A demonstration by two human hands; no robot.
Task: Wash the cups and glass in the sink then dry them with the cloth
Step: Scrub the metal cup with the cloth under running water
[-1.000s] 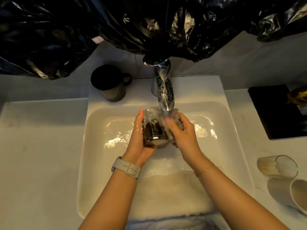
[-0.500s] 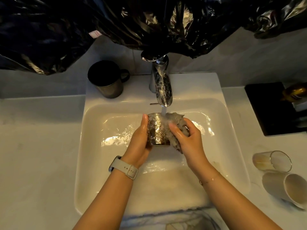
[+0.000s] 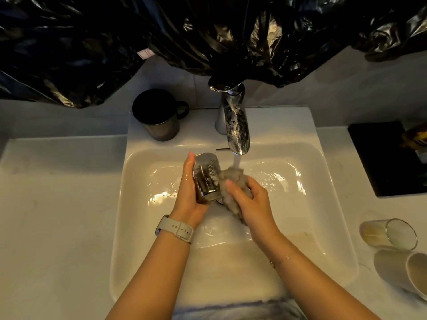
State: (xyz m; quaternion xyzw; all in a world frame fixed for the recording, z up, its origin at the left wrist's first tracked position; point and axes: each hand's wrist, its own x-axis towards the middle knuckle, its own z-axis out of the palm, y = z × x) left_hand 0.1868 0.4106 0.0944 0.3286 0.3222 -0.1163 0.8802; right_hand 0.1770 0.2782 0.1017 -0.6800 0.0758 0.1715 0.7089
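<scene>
My left hand (image 3: 188, 192) holds a shiny metal cup (image 3: 207, 177) over the white sink (image 3: 138, 215), just left of the water stream. My right hand (image 3: 250, 200) grips a wet grey cloth (image 3: 232, 181) pressed against the cup's right side, with water from the chrome tap (image 3: 235, 128) falling on the cloth. A dark mug (image 3: 159, 114) stands on the sink's back rim at the left. A clear glass (image 3: 389, 233) and a white cup (image 3: 402, 271) lie on their sides on the counter at the right.
Black plastic sheeting (image 3: 208, 35) hangs over the wall behind the tap. A black tray (image 3: 388, 158) with a bottle (image 3: 416, 137) on it sits at the right rear of the white counter (image 3: 57, 215).
The cup has shifted left, out from under the stream, and the water now hits the cloth. Both hands stay on the cup and cloth.
</scene>
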